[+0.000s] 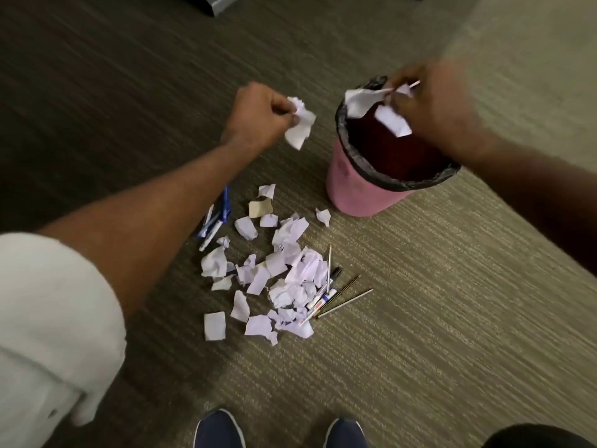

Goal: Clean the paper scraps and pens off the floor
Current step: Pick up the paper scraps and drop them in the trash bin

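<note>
My left hand [258, 114] pinches a crumpled white paper scrap [300, 122] in the air, left of the pink bin [358, 192]. Over the bin's open mouth my right hand [429, 105], blurred, grips white paper scraps [358, 101] and a thin white stick-like pen [413, 84]. Below on the carpet lies a pile of torn white paper scraps [277, 279]. At the pile's right edge are a white marker [323, 295] and thin pen refills [345, 302]. Blue and white pens [216, 218] lie at the pile's upper left.
The bin has a black liner [342, 124] folded over its rim. My two dark blue shoes [219, 428] stand at the bottom edge, just below the pile. A grey object [219, 3] sits on the carpet at the top edge.
</note>
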`<state>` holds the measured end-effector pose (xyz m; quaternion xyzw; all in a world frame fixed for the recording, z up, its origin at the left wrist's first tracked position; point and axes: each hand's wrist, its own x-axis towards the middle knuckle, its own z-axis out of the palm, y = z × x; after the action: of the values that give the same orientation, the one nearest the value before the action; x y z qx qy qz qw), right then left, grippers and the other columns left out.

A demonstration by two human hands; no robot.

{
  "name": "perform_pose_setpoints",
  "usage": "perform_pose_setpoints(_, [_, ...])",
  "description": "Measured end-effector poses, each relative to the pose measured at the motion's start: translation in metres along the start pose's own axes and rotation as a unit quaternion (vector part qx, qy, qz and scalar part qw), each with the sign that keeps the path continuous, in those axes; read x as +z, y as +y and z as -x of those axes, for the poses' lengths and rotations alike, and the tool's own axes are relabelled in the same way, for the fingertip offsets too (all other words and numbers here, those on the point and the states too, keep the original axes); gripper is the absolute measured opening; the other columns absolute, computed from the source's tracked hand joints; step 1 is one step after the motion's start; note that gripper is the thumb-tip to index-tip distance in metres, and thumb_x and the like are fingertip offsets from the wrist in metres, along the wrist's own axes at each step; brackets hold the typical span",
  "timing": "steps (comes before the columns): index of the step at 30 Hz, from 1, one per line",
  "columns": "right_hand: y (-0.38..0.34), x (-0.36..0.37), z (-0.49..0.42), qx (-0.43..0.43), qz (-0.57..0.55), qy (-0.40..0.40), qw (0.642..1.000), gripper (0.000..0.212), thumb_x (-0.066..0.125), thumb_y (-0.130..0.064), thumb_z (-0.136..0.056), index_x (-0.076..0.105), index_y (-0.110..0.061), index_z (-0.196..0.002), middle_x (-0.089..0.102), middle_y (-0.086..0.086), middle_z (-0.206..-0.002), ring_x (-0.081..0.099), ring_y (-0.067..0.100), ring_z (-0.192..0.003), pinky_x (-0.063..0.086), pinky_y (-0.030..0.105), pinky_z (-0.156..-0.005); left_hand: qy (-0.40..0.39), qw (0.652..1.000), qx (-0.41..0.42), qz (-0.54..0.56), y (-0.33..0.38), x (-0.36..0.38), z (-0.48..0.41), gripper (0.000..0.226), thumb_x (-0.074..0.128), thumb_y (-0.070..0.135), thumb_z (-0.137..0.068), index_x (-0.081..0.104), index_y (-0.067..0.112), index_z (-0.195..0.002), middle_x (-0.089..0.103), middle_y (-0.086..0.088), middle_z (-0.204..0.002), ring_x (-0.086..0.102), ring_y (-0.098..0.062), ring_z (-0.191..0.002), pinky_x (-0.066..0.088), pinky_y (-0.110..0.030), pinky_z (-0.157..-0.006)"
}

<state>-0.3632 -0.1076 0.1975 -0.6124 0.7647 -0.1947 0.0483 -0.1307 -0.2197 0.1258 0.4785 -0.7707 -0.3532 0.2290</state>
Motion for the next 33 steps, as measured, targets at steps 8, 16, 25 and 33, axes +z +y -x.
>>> perform_pose_setpoints(8, [0.061, -0.017, -0.023, 0.149, 0.032, -0.048, 0.987, 0.022, 0.068, -0.006, -0.080, 0.075, -0.012, -0.100, 0.072, 0.021, -0.099, 0.057, 0.011, -0.065, 0.042, 0.027, -0.065, -0.005, 0.998, 0.063, 0.004, 0.084, 0.062, -0.047, 0.029, 0.082, 0.019, -0.075, 0.078, 0.016, -0.104, 0.076, 0.002, -0.103, 0.067, 0.000, -0.092, 0.051, -0.011, -0.087])
perform_pose_setpoints(16, [0.068, -0.019, -0.025, 0.195, -0.068, -0.059, 0.977, 0.019, 0.073, -0.006, -0.082, 0.076, -0.012, -0.100, 0.068, 0.008, -0.084, 0.070, 0.025, -0.079, 0.061, 0.036, -0.079, 0.001, 0.998, 0.065, -0.001, 0.118, 0.102, -0.060, 0.022, 0.088, 0.027, -0.071, 0.080, 0.020, -0.090, 0.077, 0.005, -0.090, 0.068, 0.001, -0.077, 0.057, -0.016, -0.073])
perform_pose_setpoints(25, [0.058, -0.015, -0.028, 0.138, 0.050, -0.039, 0.988, 0.024, 0.075, -0.020, -0.081, 0.076, -0.021, -0.106, 0.072, 0.007, -0.098, 0.066, 0.016, -0.086, 0.043, 0.023, -0.072, 0.020, 0.994, 0.101, -0.028, 0.113, 0.093, -0.058, 0.025, 0.086, 0.035, -0.071, 0.080, 0.027, -0.093, 0.075, 0.010, -0.092, 0.067, 0.001, -0.080, 0.059, -0.020, -0.076])
perform_pose_setpoints(33, [-0.044, 0.075, 0.025, -0.035, 0.081, -0.038, 0.995, 0.018, 0.056, -0.009, -0.088, 0.072, -0.010, -0.097, 0.069, 0.010, -0.102, 0.068, 0.027, -0.089, 0.053, 0.030, -0.070, 0.010, 0.985, 0.093, -0.144, -0.014, 0.041, 0.015, 0.039, 0.070, 0.031, -0.087, 0.064, 0.017, -0.123, 0.065, -0.005, -0.120, 0.059, -0.016, -0.114, 0.049, -0.031, -0.099])
